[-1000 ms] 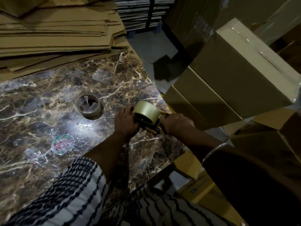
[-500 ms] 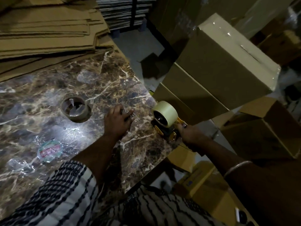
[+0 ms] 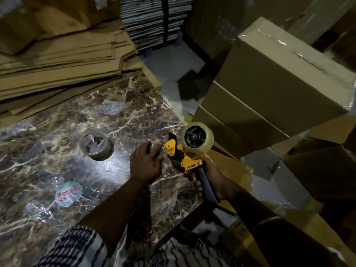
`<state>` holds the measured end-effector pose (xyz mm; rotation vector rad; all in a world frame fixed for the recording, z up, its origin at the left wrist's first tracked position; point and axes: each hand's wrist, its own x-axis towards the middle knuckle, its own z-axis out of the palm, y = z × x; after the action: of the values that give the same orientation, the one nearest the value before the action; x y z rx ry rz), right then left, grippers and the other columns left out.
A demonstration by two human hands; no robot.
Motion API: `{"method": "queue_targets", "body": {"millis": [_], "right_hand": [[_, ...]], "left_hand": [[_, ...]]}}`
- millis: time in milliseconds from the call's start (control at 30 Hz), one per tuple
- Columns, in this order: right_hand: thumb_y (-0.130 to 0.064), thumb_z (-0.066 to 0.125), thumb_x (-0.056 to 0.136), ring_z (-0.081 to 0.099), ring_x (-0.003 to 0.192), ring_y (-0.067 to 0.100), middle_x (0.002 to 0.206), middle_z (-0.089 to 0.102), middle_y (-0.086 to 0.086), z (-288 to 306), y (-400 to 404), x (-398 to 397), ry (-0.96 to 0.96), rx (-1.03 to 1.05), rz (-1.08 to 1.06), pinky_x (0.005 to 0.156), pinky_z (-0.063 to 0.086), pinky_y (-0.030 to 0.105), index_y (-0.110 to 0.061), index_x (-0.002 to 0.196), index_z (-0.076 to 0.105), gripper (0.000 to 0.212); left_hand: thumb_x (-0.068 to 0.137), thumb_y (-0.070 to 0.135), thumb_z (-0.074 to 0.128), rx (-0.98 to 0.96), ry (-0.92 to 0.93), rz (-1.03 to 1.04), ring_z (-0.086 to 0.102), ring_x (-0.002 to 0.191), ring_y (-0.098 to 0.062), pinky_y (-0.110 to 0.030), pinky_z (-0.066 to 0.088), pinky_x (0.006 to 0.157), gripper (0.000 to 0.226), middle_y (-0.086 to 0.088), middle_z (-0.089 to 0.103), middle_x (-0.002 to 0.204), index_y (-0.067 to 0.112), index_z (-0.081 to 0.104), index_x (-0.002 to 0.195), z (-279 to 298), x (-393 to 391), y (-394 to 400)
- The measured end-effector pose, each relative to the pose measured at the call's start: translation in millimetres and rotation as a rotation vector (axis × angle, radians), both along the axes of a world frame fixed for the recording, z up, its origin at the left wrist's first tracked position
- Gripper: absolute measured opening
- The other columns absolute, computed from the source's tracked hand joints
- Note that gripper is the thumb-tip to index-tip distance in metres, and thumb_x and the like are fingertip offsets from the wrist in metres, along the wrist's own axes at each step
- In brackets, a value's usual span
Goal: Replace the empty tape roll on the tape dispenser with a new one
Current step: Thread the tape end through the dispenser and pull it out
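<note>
The yellow tape dispenser sits off the table edge with its long black handle pointing to 5 o'clock and the new tape roll up at 11, gripped tight by the right hand, while the left hand lies loosely spread at its 9 o'clock, and the empty tape roll lies farther that way.

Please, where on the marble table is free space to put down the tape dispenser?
Free: the marble table between the empty roll and the cardboard stack; also below the left hand. Crowded: around the round sticker.
</note>
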<state>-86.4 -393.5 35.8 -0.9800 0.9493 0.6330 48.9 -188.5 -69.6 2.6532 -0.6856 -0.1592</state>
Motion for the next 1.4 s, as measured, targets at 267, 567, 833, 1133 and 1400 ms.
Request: {"method": "queue_targets", "body": {"millis": [267, 567, 833, 1133, 1400], "right_hand": [[-0.072, 0.032, 0.092, 0.048, 0.035, 0.019, 0.047, 0.051, 0.007, -28, 15, 33, -0.035, 0.200, 0.124, 0.040, 0.040, 0.022, -0.005, 0.070, 0.060, 0.076], [-0.074, 0.054, 0.072, 0.047, 0.042, 0.017, 0.055, 0.053, 0.004, -67, 40, 51, -0.043, 0.336, 0.342, 0.045, 0.040, 0.026, -0.007, 0.074, 0.068, 0.069], [-0.071, 0.047, 0.083, 0.050, 0.041, 0.019, 0.057, 0.055, 0.007, -72, 47, 56, -0.018, 0.339, 0.321, 0.043, 0.041, 0.026, -0.006, 0.074, 0.069, 0.069], [-0.066, 0.029, 0.099, 0.057, 0.058, 0.028, 0.071, 0.061, 0.014, -55, 64, 49, -0.125, -0.195, 0.389, 0.056, 0.049, 0.037, -0.012, 0.082, 0.059, 0.065], [-0.056, 0.020, 0.103, 0.061, 0.075, 0.033, 0.078, 0.063, 0.017, -60, 74, 44, -0.264, -0.872, 0.466, 0.077, 0.048, 0.045, -0.008, 0.074, 0.062, 0.070]], "left_hand": [[0.095, 0.036, 0.054, -0.093, 0.118, 0.028, 0.046, 0.134, -0.026, -0.036, 0.041, 0.107, 0.052, -0.007, 0.052, 0.146, 0.014, 0.051, 0.142, 22, -16, 42], [0.099, 0.033, 0.042, -0.067, 0.136, 0.296, 0.052, 0.131, -0.026, -0.039, 0.042, 0.109, 0.045, -0.006, 0.056, 0.144, 0.017, 0.057, 0.138, 32, -59, 105], [0.095, 0.029, 0.050, 0.005, 0.261, 0.364, 0.039, 0.142, -0.030, -0.038, 0.035, 0.112, 0.053, -0.004, 0.041, 0.155, 0.018, 0.046, 0.147, 35, -74, 108], [0.095, 0.028, 0.056, -0.013, 0.395, 0.371, 0.021, 0.151, -0.029, -0.037, 0.027, 0.118, 0.065, -0.004, 0.024, 0.163, 0.016, 0.032, 0.153, 49, -74, 100], [0.092, 0.031, 0.056, 0.011, 0.403, 0.348, 0.022, 0.150, -0.032, -0.047, 0.031, 0.117, 0.064, -0.007, 0.026, 0.163, 0.016, 0.035, 0.151, 58, -77, 100]]}}
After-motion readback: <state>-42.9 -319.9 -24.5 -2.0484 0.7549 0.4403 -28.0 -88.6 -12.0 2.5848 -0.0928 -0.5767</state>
